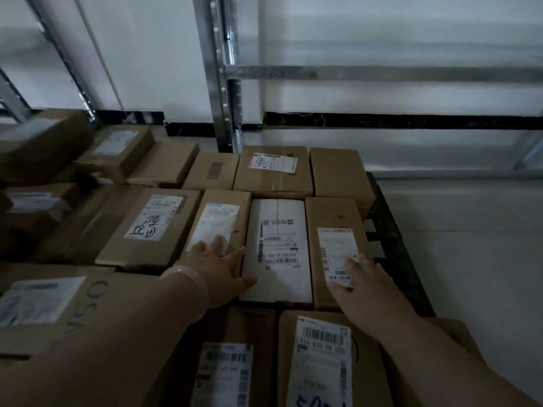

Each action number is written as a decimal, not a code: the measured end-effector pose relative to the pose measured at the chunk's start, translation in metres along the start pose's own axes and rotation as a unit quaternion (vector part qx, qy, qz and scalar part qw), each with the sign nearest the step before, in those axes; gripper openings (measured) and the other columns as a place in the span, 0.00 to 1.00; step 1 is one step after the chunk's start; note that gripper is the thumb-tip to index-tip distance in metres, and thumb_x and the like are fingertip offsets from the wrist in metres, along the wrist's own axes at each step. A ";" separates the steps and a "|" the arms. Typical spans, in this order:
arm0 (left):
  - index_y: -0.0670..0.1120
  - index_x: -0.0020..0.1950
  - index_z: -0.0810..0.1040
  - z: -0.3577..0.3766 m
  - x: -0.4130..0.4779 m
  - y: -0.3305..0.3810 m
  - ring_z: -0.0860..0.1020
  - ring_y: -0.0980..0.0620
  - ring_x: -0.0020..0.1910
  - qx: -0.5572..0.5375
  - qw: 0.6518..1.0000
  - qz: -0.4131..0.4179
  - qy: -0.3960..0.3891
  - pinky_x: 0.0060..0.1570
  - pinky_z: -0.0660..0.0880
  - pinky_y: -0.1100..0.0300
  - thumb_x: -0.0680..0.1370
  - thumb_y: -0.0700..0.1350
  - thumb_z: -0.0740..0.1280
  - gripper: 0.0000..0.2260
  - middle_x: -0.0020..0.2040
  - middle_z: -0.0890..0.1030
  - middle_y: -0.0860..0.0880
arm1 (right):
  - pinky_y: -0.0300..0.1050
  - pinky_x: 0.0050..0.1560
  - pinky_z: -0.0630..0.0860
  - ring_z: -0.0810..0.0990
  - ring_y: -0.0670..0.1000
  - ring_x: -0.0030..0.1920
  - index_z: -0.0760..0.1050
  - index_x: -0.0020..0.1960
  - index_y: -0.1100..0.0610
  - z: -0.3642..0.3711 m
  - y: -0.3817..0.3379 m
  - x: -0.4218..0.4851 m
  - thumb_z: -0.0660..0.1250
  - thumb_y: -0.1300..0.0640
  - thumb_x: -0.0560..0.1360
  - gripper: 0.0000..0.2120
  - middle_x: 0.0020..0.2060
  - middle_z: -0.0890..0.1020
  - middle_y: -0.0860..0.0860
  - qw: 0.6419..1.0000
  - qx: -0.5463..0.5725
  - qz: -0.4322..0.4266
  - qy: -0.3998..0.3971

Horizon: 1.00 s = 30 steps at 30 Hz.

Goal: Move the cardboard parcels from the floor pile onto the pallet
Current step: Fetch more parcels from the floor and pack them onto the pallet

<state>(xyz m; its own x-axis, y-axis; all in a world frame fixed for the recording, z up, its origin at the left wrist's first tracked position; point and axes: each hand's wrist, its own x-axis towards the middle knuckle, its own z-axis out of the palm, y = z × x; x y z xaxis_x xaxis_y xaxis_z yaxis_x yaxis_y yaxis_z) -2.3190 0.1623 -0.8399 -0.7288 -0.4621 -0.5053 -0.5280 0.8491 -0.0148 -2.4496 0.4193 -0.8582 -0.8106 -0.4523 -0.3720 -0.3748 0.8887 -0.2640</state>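
Note:
Many brown cardboard parcels with white labels lie flat in rows on a dark pallet [393, 239]. A white-wrapped parcel [277, 248] sits in the middle row between two brown ones. My left hand [219, 267] lies flat, fingers spread, on the brown parcel [219, 218] to its left, with the thumb reaching onto the white parcel's near corner. My right hand [364, 284] rests flat on the label of the brown parcel [335, 239] to its right. Neither hand grips anything. Two labelled parcels [320, 359] lie nearest to me, under my forearms.
A metal shelf upright [217, 83] and crossbar stand against the white wall behind the pallet. Grey floor [476, 236] shows to the right of the pallet. More parcels [44, 142] are heaped at the far left. A large box marked "OSA" [88, 304] lies at the near left.

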 end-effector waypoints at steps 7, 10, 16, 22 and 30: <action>0.68 0.76 0.37 0.000 -0.006 0.007 0.40 0.39 0.78 0.017 1.000 0.002 -0.014 0.75 0.48 0.39 0.69 0.78 0.53 0.42 0.80 0.35 0.51 | 0.58 0.77 0.40 0.43 0.56 0.80 0.44 0.81 0.45 -0.001 0.000 0.001 0.47 0.32 0.79 0.35 0.81 0.44 0.48 0.999 -0.034 0.007 -0.001; 0.66 0.76 0.36 -0.013 -0.019 0.005 0.38 0.41 0.79 -0.001 1.000 0.015 -0.028 0.75 0.49 0.37 0.72 0.74 0.59 0.43 0.80 0.34 0.52 | 0.62 0.75 0.35 0.40 0.55 0.80 0.41 0.81 0.42 -0.018 -0.003 -0.001 0.47 0.29 0.78 0.37 0.80 0.40 0.47 0.997 -0.065 0.021 -0.032; 0.66 0.69 0.22 -0.080 -0.081 -0.013 0.34 0.49 0.77 0.071 0.986 0.066 0.133 0.75 0.41 0.45 0.72 0.74 0.57 0.45 0.78 0.32 0.53 | 0.59 0.75 0.32 0.32 0.51 0.78 0.36 0.78 0.38 -0.076 -0.049 -0.068 0.53 0.26 0.74 0.42 0.79 0.36 0.45 0.991 -0.060 -0.101 0.058; 0.63 0.72 0.26 -0.180 -0.192 -0.034 0.35 0.46 0.78 0.113 0.990 0.026 0.080 0.76 0.39 0.42 0.73 0.74 0.55 0.43 0.79 0.33 0.51 | 0.54 0.74 0.28 0.27 0.49 0.76 0.30 0.77 0.37 -0.190 -0.090 -0.175 0.56 0.22 0.69 0.49 0.76 0.29 0.45 0.988 -0.069 -0.137 -0.008; 0.64 0.75 0.30 -0.306 -0.401 -0.046 0.35 0.49 0.78 0.032 0.994 -0.010 0.100 0.76 0.38 0.43 0.73 0.73 0.57 0.43 0.79 0.33 0.54 | 0.52 0.73 0.30 0.31 0.46 0.76 0.31 0.76 0.36 -0.341 -0.148 -0.330 0.56 0.23 0.70 0.47 0.75 0.31 0.43 0.977 -0.063 -0.204 0.013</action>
<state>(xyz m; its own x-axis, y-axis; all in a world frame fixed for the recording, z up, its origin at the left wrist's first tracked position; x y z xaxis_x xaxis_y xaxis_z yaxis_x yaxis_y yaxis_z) -2.1356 0.2297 -0.3721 -0.7934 -0.5157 -0.3233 -0.5193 0.8506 -0.0823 -2.2799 0.4626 -0.3923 -0.5930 -0.7699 -0.2359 -0.7198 0.6381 -0.2732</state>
